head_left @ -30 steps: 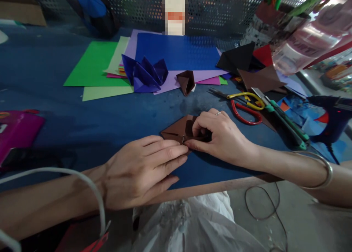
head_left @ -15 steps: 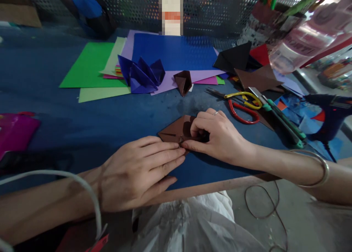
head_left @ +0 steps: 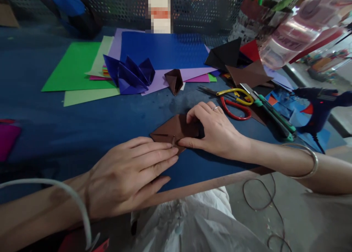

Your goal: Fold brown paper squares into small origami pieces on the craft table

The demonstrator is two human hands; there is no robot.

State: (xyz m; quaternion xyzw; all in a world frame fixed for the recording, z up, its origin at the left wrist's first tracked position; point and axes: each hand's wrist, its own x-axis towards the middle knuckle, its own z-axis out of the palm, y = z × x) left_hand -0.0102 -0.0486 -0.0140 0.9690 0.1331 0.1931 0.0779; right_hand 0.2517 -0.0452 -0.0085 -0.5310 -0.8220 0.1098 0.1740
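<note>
Head view showed brown folded paper [head_left: 172,127] on the blue table [head_left: 82,131], best kept from slipping by the left hand [head_left: 126,177], fingers flat together, while the right hand [head_left: 217,131] curved thumb and fingers apart, grip unclear.

A pinkish bottle [head_left: 291,36] stands beside a patterned container [head_left: 249,19].

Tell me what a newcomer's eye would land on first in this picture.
Probably the two hands near the front edge of the blue table: the left hand lying flat with fingertips at the brown folded paper, the right hand curled over that paper's right side. Next, perhaps, the spiky deep-blue paper shape beyond them, then the scissors with yellow and red handles, beyond and right of the paper.
</note>
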